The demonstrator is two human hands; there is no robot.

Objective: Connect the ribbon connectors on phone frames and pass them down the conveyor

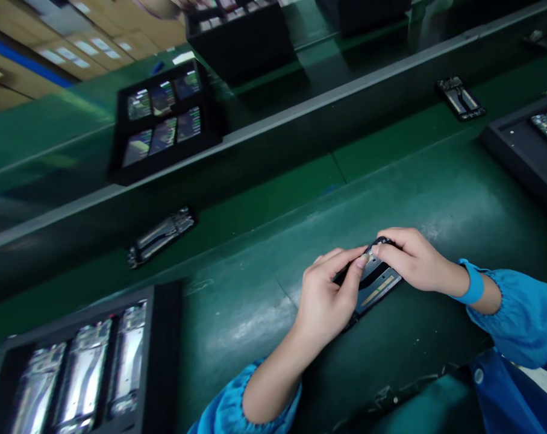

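A dark phone frame (376, 283) with a gold strip lies on the green mat in front of me. My left hand (328, 295) grips its left side, index finger stretched across the top. My right hand (413, 259) covers its upper end, fingertips pressing on it next to the left index finger. Both arms wear blue sleeves; a blue band circles the right wrist.
A black tray (162, 355) of phone frames sits at the near left. Two loose phone frames (162, 235) (461, 98) ride the green conveyor belt. More black trays stand beyond the rail (165, 120) and at the right edge (521, 144). Cardboard boxes fill the far left.
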